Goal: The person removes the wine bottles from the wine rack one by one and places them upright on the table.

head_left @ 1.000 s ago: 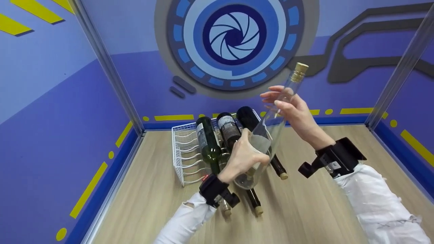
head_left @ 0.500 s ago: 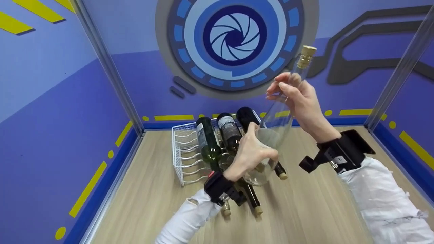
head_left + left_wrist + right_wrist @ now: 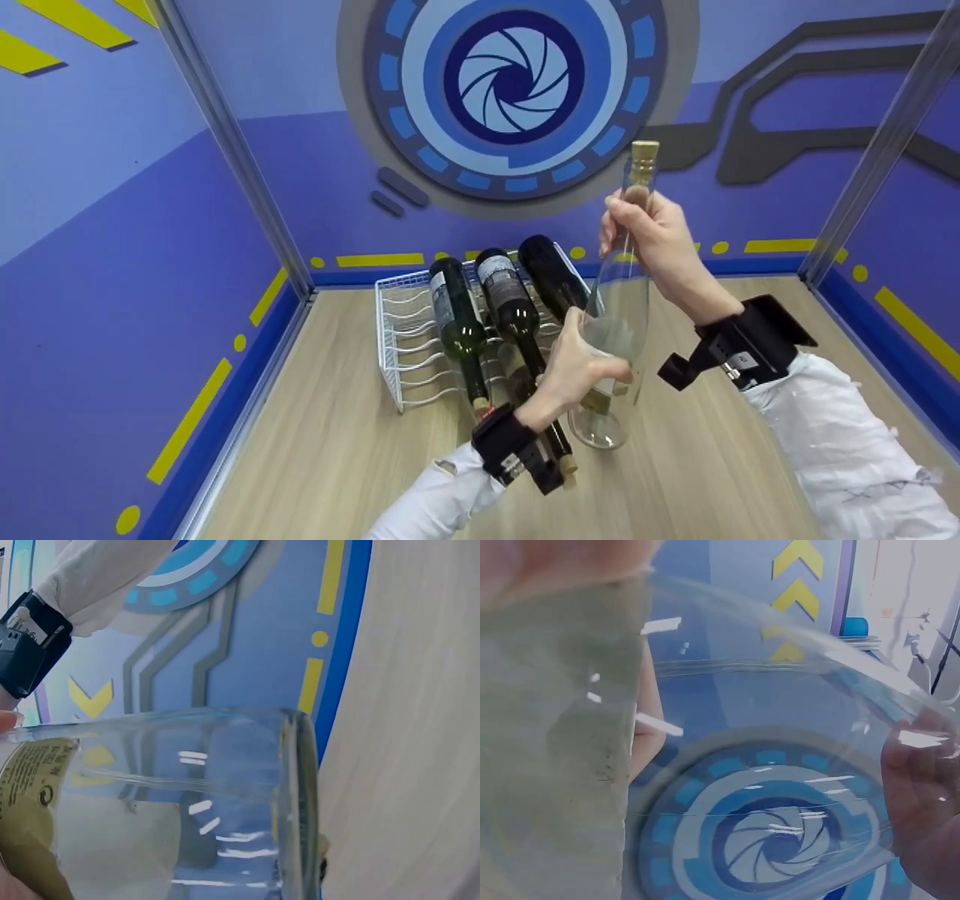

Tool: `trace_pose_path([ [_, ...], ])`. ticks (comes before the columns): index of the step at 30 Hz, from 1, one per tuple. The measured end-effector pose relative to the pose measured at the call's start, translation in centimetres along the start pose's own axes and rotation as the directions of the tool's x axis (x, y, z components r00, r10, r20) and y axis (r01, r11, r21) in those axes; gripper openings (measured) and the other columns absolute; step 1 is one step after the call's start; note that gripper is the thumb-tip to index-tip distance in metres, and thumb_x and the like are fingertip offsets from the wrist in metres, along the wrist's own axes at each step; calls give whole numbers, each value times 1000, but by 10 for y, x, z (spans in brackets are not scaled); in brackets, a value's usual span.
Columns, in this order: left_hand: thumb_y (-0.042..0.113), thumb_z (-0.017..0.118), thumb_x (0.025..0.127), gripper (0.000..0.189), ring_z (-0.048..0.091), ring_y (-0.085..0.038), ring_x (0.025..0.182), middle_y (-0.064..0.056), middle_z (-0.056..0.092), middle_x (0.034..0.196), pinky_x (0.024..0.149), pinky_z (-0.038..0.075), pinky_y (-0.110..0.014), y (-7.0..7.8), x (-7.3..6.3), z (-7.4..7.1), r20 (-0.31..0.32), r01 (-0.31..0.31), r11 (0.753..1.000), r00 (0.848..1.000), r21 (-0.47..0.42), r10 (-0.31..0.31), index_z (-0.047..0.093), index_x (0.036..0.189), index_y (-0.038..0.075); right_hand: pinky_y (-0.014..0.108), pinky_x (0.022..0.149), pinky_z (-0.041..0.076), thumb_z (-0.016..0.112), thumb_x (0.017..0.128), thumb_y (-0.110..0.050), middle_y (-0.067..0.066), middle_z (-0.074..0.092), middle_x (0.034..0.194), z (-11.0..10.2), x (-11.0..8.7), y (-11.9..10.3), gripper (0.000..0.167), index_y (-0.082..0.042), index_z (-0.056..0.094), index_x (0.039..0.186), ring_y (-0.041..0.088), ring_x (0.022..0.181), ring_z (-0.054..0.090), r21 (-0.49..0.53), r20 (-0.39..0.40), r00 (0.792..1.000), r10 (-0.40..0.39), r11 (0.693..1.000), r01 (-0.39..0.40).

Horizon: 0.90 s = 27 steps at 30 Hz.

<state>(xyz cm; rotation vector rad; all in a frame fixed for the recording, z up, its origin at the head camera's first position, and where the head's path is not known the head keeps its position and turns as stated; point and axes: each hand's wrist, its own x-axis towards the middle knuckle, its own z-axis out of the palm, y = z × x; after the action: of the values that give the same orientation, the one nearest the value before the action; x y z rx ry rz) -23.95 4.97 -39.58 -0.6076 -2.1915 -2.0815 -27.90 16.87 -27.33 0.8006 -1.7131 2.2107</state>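
Note:
A clear glass bottle point(image 3: 626, 307) with a cork point(image 3: 645, 154) in its neck stands nearly upright between my hands. My left hand point(image 3: 574, 375) grips its lower body, thumb and fingers spread around the glass. Higher up, my right hand point(image 3: 660, 236) holds the neck just below the cork. In the left wrist view, a gold label point(image 3: 34, 817) wraps the bottle and its thick base point(image 3: 304, 802) points right. Through the glass in the right wrist view, fingers point(image 3: 922, 802) of my right hand curl at the neck. Whether the base touches the table cannot be seen.
A white wire rack point(image 3: 386, 345) stands left of the bottle on the wooden table point(image 3: 690, 450). It bears a green bottle point(image 3: 457, 315), a dark labelled bottle point(image 3: 517, 307) and a black bottle point(image 3: 551, 277), their necks toward me. Patterned walls enclose the table.
The clear bottle first rose to the right, then came down and tilted more upright. My right fingers have curled around its neck; my left hand has moved right and down with the bottle.

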Motion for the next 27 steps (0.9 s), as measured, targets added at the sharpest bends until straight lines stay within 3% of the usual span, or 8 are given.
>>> trace_pose_path([
  [4,5,74,54,54,58,-11,65,0,59,75,66,45,-26,-9,-2,-3,64,8,1000,998,6,-9,43,98,9,31,53,46,50,91,-6,14,47,60,-2,-3,9,17,5,46,79,22,50,50,-40,-27,999,25,999,-26],
  [9,15,78,58,64,57,-10,79,3,56,93,78,42,-26,-16,-2,-12,185,40,999,982,28,-45,42,110,12,30,53,46,51,91,-7,13,49,61,-3,-5,15,15,4,47,81,21,51,51,-69,-23,998,54,996,-56],
  [14,25,81,64,72,54,-9,93,2,51,106,83,40,-26,-20,-2,-19,319,52,998,946,33,-59,37,119,12,30,52,47,50,91,-6,12,49,61,-5,-7,18,14,5,47,83,20,50,51,-76,-20,998,65,995,-66],
  [18,36,74,72,68,52,-8,96,5,51,110,83,41,-26,-21,-2,-25,405,58,992,909,113,-99,36,124,15,30,52,47,49,92,-7,13,48,61,-8,-10,18,16,5,47,82,20,50,50,-102,-21,997,75,992,-77],
  [21,44,63,80,51,52,-7,95,6,54,106,79,42,-26,-23,-1,-32,459,3,985,884,174,-84,44,119,16,30,53,47,50,92,-8,12,48,61,-13,-13,17,16,5,46,82,20,51,50,-119,-29,995,94,988,-96],
  [23,45,54,86,41,54,-9,92,3,57,101,77,44,-27,-25,2,-36,483,-42,986,875,161,-42,50,113,14,30,53,46,50,92,-8,12,48,61,-16,-15,15,15,4,46,83,20,51,50,-131,-39,993,109,985,-113],
  [27,39,46,92,36,55,-9,90,-1,60,100,78,44,-26,-29,7,-44,459,-123,984,887,130,51,56,109,9,29,52,46,50,92,-8,10,49,61,-26,-21,14,16,6,45,85,19,51,51,-177,-53,988,143,973,-151],
])
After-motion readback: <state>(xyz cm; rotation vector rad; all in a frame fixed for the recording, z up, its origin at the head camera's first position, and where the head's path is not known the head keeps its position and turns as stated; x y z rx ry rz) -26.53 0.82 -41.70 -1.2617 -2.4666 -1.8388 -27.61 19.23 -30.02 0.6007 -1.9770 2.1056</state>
